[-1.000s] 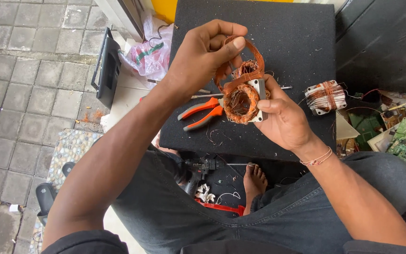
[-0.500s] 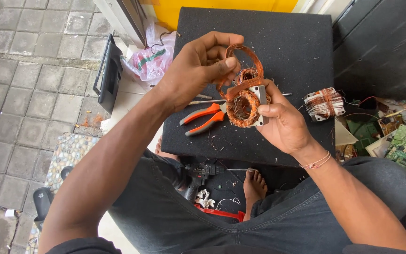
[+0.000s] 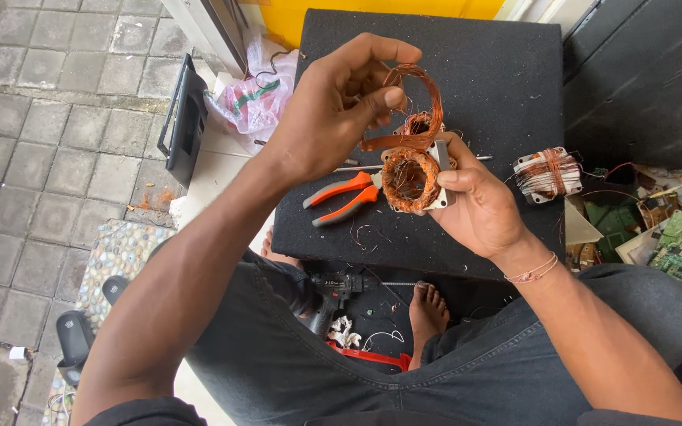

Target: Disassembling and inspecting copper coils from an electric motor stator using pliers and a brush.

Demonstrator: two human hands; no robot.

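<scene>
Motor stator [image 3: 410, 180] in right hand [image 3: 479, 205], left hand [image 3: 333, 118] pinching copper coil [image 3: 416, 102]

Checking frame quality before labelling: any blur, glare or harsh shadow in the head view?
Head view: soft even daylight, no glare, no hard shadows. Left hand and right hand are sharp, as are the copper coil and motor stator. Wide-angle bending shows at the edges, on the paving. Fine strands on the black pad are too thin to resolve.
</scene>
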